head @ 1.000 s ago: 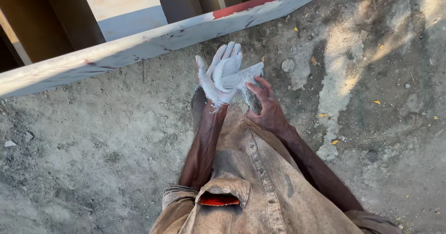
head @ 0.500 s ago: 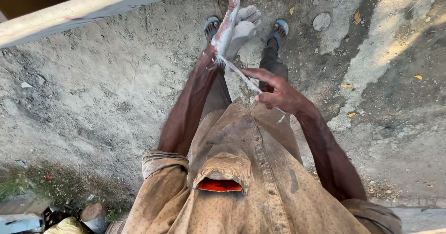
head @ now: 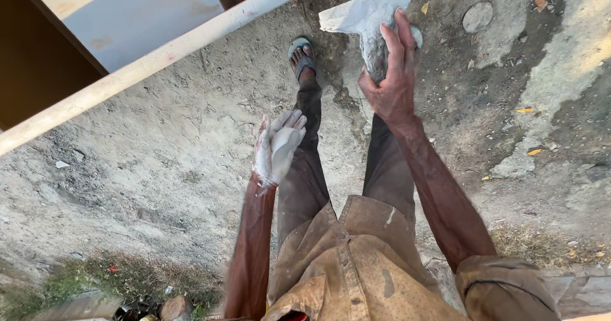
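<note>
Since before, my right hand (head: 389, 85) has lifted the grey-white cloth (head: 372, 21), clenched; my powder-coated left hand (head: 278, 148) hangs released over the dirt ground (head: 159, 168).

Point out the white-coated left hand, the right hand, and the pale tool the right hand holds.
left hand (head: 277, 148): head view, on the coated palm.
right hand (head: 390, 90): head view, on the back of the hand.
pale tool (head: 363, 10): head view, on its flat blade.
</note>
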Motion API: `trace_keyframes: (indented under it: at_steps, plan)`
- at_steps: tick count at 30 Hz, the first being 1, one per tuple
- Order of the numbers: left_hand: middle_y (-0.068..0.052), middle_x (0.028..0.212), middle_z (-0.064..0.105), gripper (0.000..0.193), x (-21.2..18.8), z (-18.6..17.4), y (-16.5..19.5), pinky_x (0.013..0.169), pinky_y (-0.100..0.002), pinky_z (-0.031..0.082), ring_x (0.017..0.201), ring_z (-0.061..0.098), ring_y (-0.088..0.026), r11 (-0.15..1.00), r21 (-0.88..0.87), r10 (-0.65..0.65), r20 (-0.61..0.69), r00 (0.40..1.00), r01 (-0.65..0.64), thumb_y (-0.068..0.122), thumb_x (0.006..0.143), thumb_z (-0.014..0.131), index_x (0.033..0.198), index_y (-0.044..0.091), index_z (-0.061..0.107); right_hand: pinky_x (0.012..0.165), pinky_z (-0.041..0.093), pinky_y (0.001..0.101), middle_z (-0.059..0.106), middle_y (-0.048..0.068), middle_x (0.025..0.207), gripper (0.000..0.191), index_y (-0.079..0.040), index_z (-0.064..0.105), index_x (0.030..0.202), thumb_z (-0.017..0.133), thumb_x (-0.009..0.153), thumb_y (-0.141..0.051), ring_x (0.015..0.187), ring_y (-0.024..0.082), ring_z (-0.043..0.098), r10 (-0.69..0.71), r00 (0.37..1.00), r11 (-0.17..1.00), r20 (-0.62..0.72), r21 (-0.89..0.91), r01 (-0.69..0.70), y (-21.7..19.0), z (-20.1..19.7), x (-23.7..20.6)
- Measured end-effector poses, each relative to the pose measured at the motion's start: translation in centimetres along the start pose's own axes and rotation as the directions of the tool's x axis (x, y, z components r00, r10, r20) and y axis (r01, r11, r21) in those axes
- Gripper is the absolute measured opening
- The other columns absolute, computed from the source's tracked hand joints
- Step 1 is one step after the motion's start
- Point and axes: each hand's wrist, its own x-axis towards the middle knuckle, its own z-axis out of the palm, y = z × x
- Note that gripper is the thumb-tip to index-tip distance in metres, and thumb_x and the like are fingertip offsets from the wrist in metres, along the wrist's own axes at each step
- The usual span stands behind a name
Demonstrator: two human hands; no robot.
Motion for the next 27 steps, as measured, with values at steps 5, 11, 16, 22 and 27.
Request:
trace_keyframes:
  at_steps: [5,11,16,22,27]
  plan:
    - [-0.024,0.162,0.038,0.073,-0.9,-5.6,-3.8,0.125,-0.049,0.031,0.151,0.037,-0.039,0.988,-0.14,-0.087,-0.109,0.99,0.071,0.05,0.106,0.047,0.153,-0.004,0.037,0.139,0.03,0.0477,0.012,0.016,0.176,0.088,-0.016,0.026,0.167,0.079,0.098,-0.002,0.162,0.033,0.016,-0.145,0.987,0.986,-0.065,-0.095,0.138,4.3,6.5,1.4]
    - [-0.025,0.158,0.043,0.069,-0.7,-5.8,-4.3,0.124,-0.049,0.032,0.149,0.039,-0.038,0.976,-0.175,-0.171,-0.259,0.951,0.128,0.047,0.105,0.047,0.15,-0.004,0.039,0.135,0.033,0.0462,0.013,0.011,0.174,0.087,-0.021,0.026,0.163,0.084,0.101,-0.005,0.16,0.028,0.017,-0.154,0.969,0.983,-0.194,-0.125,0.131,6.1,10.8,2.5]
    - [-0.025,0.157,0.042,0.068,0.0,-4.9,-3.8,0.123,-0.048,0.031,0.148,0.039,-0.039,0.975,-0.186,-0.163,-0.223,0.961,0.122,0.046,0.106,0.049,0.15,-0.005,0.04,0.134,0.035,0.0484,0.015,0.017,0.172,0.081,-0.017,0.029,0.159,0.073,0.092,-0.002,0.161,0.032,0.022,0.023,0.999,0.996,-0.034,-0.091,-0.026,5.7,12.6,0.8]
    - [-0.024,0.158,0.042,0.067,0.6,-5.0,-4.3,0.124,-0.048,0.031,0.149,0.038,-0.038,0.967,-0.192,-0.206,-0.217,0.954,0.165,0.045,0.106,0.048,0.152,-0.004,0.039,0.138,0.027,0.0485,0.014,0.014,0.174,0.077,-0.017,0.029,0.16,0.075,0.102,0.001,0.162,0.029,0.016,0.027,0.983,1.0,-0.18,-0.002,-0.027,5.6,10.2,-1.8]
    - [-0.023,0.158,0.041,0.066,0.5,-5.4,-4.8,0.125,-0.048,0.031,0.151,0.037,-0.038,0.976,-0.171,-0.162,-0.163,0.973,0.134,0.043,0.107,0.047,0.152,-0.004,0.037,0.135,0.034,0.0465,0.016,0.015,0.171,0.078,-0.018,0.029,0.161,0.073,0.099,-0.001,0.161,0.028,0.02,0.0,0.985,0.993,-0.17,-0.117,-0.02,9.1,9.6,1.0]
